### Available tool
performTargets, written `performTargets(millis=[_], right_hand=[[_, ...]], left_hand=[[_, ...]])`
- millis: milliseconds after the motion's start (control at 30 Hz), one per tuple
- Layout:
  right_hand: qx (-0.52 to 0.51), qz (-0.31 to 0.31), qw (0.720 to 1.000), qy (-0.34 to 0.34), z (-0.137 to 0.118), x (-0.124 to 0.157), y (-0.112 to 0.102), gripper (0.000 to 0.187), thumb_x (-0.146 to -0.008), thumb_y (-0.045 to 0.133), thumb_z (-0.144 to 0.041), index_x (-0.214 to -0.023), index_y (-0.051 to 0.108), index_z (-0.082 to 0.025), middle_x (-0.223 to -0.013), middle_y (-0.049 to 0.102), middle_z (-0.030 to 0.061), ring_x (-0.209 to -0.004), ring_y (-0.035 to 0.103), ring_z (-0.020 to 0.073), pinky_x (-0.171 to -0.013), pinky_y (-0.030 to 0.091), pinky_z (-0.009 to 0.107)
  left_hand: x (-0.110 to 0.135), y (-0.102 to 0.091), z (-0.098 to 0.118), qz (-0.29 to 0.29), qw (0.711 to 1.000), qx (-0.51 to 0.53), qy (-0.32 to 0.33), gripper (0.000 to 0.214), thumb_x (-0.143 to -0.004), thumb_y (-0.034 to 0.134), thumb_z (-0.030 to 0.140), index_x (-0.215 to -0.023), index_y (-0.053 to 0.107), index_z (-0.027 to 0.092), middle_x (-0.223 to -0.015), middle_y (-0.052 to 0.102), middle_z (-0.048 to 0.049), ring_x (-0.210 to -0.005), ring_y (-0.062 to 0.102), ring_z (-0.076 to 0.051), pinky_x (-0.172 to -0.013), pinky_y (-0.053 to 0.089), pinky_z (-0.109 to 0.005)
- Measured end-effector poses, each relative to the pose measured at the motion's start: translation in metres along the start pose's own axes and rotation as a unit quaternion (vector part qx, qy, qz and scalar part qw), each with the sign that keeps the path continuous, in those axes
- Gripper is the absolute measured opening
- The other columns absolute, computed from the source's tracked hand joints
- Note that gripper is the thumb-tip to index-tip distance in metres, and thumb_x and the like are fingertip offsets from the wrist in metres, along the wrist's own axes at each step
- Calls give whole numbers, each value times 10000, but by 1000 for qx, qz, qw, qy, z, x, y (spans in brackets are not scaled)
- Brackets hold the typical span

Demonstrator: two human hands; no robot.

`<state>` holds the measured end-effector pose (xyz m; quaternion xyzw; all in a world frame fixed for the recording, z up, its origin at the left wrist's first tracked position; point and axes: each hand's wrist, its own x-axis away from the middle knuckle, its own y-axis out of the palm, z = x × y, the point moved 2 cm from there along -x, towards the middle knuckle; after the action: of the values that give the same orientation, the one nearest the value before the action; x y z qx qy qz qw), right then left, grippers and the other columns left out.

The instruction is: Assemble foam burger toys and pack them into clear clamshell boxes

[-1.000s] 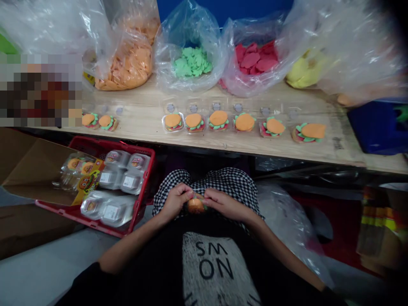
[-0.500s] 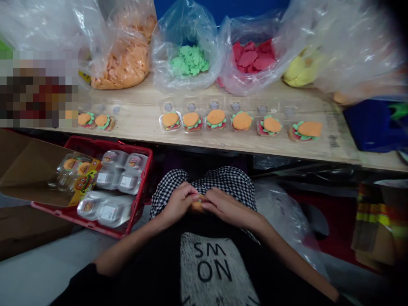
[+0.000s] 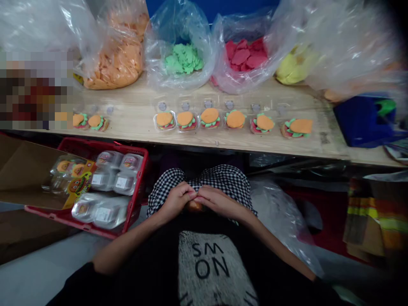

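Observation:
Close to my body, above the checked cloth on my lap, my left hand (image 3: 176,199) and my right hand (image 3: 215,199) meet with fingers closed. Between them they grip a small toy burger (image 3: 195,207); only its shiny orange part shows, and whether a clear box surrounds it I cannot tell. On the table ahead stands a row of open clear clamshell boxes, each with a toy burger (image 3: 235,120) of orange, green and red pieces. Two more toy burgers (image 3: 98,122) sit farther left.
Clear bags hold orange pieces (image 3: 114,63), green pieces (image 3: 184,58), red pieces (image 3: 245,55) and yellow pieces (image 3: 293,66). A red crate (image 3: 145,170) with packed boxes and a cardboard box (image 3: 28,174) are at the left. A blue bin (image 3: 357,121) is at the right.
My hands have drawn closer together, with fingertips now meeting over the toy burger, and less of it shows. The view has shifted slightly, moving the table items a little left.

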<state>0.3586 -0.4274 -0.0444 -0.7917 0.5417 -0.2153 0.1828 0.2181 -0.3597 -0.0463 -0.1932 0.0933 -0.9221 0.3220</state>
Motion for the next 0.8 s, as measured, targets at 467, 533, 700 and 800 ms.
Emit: performTargets(millis=[467,533,700,800], right_hand=[[-92,50,994,4,7,-35,1,273,-882,322,-372,-713,433,-188,-711,421,-8,-696,404,127,-651,336,259],[-155,103,982,41,12,-38,0,258,-874,328,-393,-757,439,-191,-721,429,-11,-699,414,126,-648,347,257],[-218,221,947,84,20,-40,0,220,-800,470,-407,-841,427,-195,-747,432,-19,-679,416,119,-631,364,249],[-199,249,944,88,23,-35,-7,191,-811,453,-384,-807,423,-196,-724,416,-24,-669,411,118,-619,363,246]], left_hand=[[-2,-60,-5,-79,994,51,-58,494,-519,741,311,-957,563,166,-864,594,-16,-808,534,-160,-740,417,-269],[-9,-56,-10,-8,974,205,-90,501,-567,721,309,-1013,538,173,-923,597,-33,-823,551,-164,-751,432,-293],[-23,-16,-25,140,820,543,-110,345,-696,620,385,-950,503,183,-959,595,-44,-855,574,-171,-784,451,-368],[-19,8,-28,124,788,587,-137,344,-671,647,386,-906,500,183,-949,601,-42,-850,582,-184,-783,452,-395]])
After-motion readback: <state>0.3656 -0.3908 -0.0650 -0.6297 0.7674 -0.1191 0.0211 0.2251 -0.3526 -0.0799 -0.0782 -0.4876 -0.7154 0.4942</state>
